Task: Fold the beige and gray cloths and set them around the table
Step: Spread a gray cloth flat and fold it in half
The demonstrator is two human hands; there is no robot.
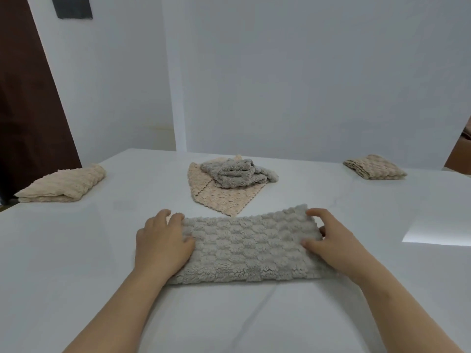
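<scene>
Sliding on that glossy tabletop [356, 212], biggest worry for the gray cloth [249, 248] lying folded long on its near side.

re: Yep. Clamped at both ends by left grip [163, 243] and right grip [336, 248]; could skew layers if lifted unevenly.

I am in a plain indoor room; whether it is a home or a workroom I cannot tell. Smooth white walls [305, 72] meet in a corner behind the glossy white table [76, 250] that fills most of my view. A dark brown door [25, 110] stands at the left, with a dark gray panel [72, 7] high on the wall beside it.
</scene>
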